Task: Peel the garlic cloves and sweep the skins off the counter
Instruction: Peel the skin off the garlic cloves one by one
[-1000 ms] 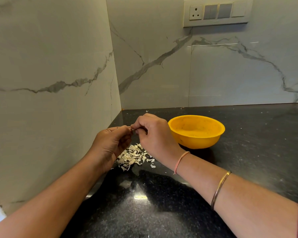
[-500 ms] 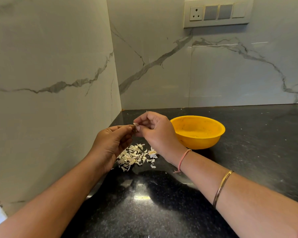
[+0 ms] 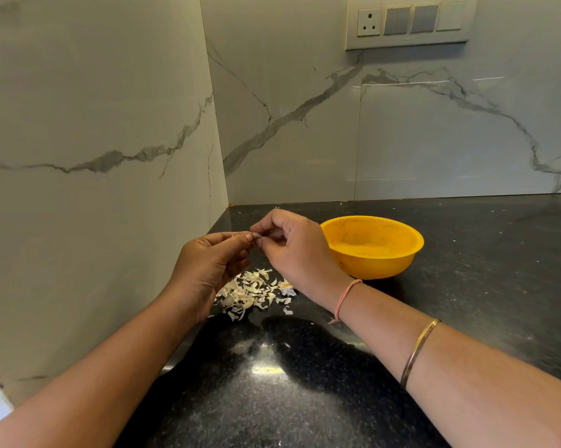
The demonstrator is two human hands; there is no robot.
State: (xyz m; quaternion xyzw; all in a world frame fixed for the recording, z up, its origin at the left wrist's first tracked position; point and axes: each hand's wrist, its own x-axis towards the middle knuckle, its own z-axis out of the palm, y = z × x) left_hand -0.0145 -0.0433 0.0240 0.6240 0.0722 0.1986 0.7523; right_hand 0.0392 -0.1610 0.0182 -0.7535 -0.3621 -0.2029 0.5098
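Left hand (image 3: 208, 268) and right hand (image 3: 300, 252) each pinched one small garlic clove (image 3: 256, 235) at their fingertips, above the pile of skins (image 3: 251, 294) on the counter (image 3: 473, 295); a yellow bowl (image 3: 379, 265) stood nearby.

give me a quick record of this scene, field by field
left hand: pinches the garlic clove, above the counter
right hand: pinches the same clove from the other side
skins: loose pile on the counter, below the hands
bowl: yellow, upright, right of the pile
counter: dark, speckled
stage: peeling; skins not yet swept
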